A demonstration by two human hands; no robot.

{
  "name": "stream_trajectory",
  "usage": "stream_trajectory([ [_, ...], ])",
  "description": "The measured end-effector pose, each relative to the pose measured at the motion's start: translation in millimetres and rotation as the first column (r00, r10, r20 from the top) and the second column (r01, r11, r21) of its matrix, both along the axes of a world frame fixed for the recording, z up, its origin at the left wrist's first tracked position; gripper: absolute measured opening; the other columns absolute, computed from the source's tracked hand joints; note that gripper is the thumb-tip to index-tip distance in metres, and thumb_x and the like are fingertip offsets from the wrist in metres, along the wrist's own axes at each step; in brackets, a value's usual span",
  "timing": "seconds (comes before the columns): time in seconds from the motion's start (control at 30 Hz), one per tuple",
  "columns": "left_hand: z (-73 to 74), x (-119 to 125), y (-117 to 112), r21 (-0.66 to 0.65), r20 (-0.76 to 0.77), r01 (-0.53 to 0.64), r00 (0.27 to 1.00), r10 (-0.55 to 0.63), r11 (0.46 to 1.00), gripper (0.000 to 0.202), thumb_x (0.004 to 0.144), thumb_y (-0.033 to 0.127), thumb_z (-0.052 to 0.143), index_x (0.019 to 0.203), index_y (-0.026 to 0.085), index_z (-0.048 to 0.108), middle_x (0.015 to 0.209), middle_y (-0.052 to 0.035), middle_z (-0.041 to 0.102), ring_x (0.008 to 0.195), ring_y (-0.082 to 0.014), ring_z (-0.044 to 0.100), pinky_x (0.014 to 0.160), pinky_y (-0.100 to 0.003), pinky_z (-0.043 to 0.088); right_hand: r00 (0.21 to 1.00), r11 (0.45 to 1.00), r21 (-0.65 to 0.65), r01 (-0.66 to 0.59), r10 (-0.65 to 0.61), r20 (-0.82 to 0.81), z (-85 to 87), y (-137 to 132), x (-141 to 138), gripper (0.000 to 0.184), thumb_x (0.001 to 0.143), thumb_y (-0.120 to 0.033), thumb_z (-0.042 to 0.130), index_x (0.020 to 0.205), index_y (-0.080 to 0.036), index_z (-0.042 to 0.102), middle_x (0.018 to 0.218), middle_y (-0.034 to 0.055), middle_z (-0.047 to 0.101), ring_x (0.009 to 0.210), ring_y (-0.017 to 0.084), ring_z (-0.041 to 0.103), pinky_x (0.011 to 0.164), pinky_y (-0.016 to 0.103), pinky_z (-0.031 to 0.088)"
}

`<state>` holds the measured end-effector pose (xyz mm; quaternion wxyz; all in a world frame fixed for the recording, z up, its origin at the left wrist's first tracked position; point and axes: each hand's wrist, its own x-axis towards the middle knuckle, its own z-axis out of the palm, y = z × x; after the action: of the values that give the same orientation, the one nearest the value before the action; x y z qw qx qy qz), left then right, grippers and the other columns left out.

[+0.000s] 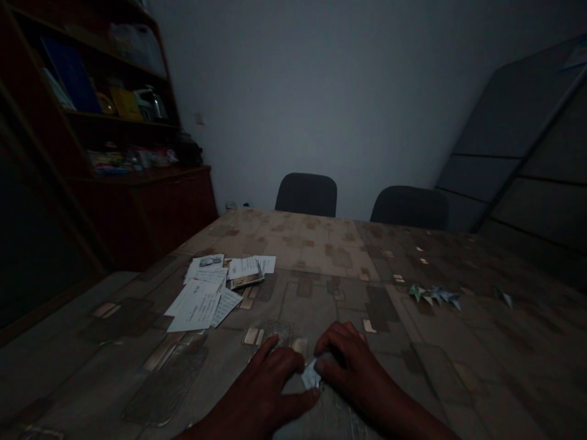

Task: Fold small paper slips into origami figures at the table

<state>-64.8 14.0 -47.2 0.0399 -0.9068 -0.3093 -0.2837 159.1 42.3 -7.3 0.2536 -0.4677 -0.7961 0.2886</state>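
Both my hands rest on the patterned table point(321, 244) near its front edge, with a small folded piece of pale paper point(310, 377) between them. My left hand point(270, 391) lies flat with fingers spread, its thumb against the paper's lower edge. My right hand point(351, 363) has its fingers curled down, fingertips pressing on the paper's right side. The room is dim and the paper's fold is hard to make out.
A loose pile of white papers and cards point(215, 287) lies at the left of the table. Several small folded paper shapes point(435, 296) sit at the right. Two dark chairs point(306, 194) stand behind the far edge. A wooden shelf cabinet point(114, 134) is at the left.
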Motion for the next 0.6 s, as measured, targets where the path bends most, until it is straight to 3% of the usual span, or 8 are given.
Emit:
stream_trajectory([
  [0.1,-4.7,-0.2,0.4,0.010,0.022,-0.010,1.000,0.010,1.000,0.028,0.089,0.022,0.068,0.113,0.035,0.060,0.093,0.0030,0.059,0.084,-0.0164,0.058,0.107,-0.050,0.036,0.999,1.000,0.007,0.013,-0.013,0.035,0.5,-0.3,-0.5,0.027,0.070,-0.004,0.071,0.090,-0.022,0.065,0.095,0.0001,0.064,0.098,0.023,0.053,0.087,0.035,0.035],
  [0.2,-8.3,2.0,2.3,-0.026,0.028,-0.016,0.999,0.017,1.000,0.023,0.089,0.021,0.067,0.108,0.032,0.062,0.086,0.0039,0.057,0.078,-0.0152,0.056,0.107,-0.050,0.037,0.997,1.000,-0.007,-0.023,0.023,0.075,5.6,0.5,-0.4,0.031,0.071,-0.003,0.071,0.095,-0.023,0.066,0.098,0.0005,0.064,0.101,0.023,0.053,0.088,0.035,0.034],
  [0.4,-10.5,8.6,4.2,-0.130,0.102,-0.058,0.992,0.071,0.990,0.004,0.088,0.024,0.067,0.089,0.027,0.065,0.074,0.0044,0.055,0.072,-0.0160,0.056,0.105,-0.049,0.039,0.990,0.996,-0.004,-0.094,0.094,0.101,10.3,4.4,1.8,0.027,0.073,-0.006,0.076,0.093,-0.022,0.066,0.097,0.0003,0.063,0.099,0.021,0.053,0.086,0.033,0.033],
  [0.53,2.3,3.0,3.3,-0.149,0.172,0.093,0.983,-0.067,0.984,0.017,0.091,0.015,0.055,0.096,0.028,0.065,0.082,0.0020,0.062,0.075,-0.0155,0.059,0.107,-0.049,0.035,0.993,0.993,-0.003,-0.118,0.118,0.028,8.2,5.8,3.6,0.025,0.072,-0.004,0.076,0.084,-0.019,0.061,0.092,-0.0009,0.060,0.095,0.020,0.053,0.085,0.031,0.034],
  [0.6,14.4,-1.8,3.7,-0.245,0.236,0.130,0.969,-0.071,0.961,0.026,0.092,0.011,0.046,0.100,0.026,0.066,0.087,-0.0013,0.065,0.081,-0.0174,0.061,0.104,-0.047,0.037,0.994,0.993,-0.024,-0.111,0.111,-0.023,9.2,6.0,3.4,0.022,0.072,-0.004,0.074,0.080,-0.019,0.060,0.087,-0.0015,0.059,0.091,0.019,0.053,0.083,0.030,0.034],
])
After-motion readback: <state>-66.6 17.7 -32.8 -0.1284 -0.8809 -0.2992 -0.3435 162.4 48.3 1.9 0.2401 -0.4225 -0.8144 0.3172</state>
